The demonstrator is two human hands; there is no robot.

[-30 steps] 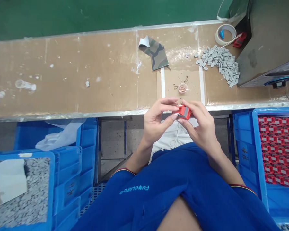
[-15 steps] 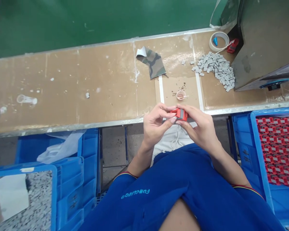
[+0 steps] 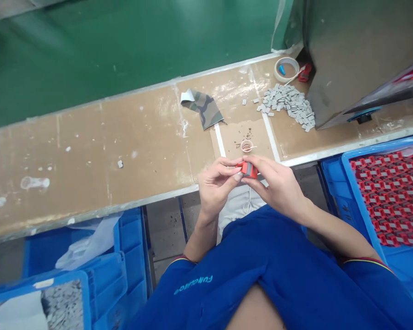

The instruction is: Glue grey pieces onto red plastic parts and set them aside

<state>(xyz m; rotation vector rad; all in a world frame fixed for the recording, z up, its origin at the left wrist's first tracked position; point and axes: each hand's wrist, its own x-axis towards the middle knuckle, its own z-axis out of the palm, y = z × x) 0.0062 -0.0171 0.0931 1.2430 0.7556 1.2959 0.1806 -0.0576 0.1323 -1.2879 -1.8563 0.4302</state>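
Note:
Both my hands meet over the front edge of the brown bench (image 3: pixel 89 151). Between them is a small red part with a grey piece on it (image 3: pixel 248 169). My left hand (image 3: pixel 216 185) pinches its left side with thumb and fingers curled. My right hand (image 3: pixel 278 185) grips it from the right and from above, fingers closed round it. Just beyond the hands a small round ring-shaped cup (image 3: pixel 247 146) lies on the bench inside a taped rectangle.
A heap of small grey pieces (image 3: pixel 289 106) lies at the back right beside a tape roll (image 3: pixel 286 68) and a dark machine (image 3: pixel 347 55). A camouflage cloth scrap (image 3: pixel 203 107) lies mid-bench. A blue crate of red parts (image 3: pixel 392 192) stands at the right; blue crates (image 3: pixel 99 279) at the lower left.
The view has tilted and shifted, so the bench now slants. Both hands keep hold of the red part and have turned it a little between the fingers.

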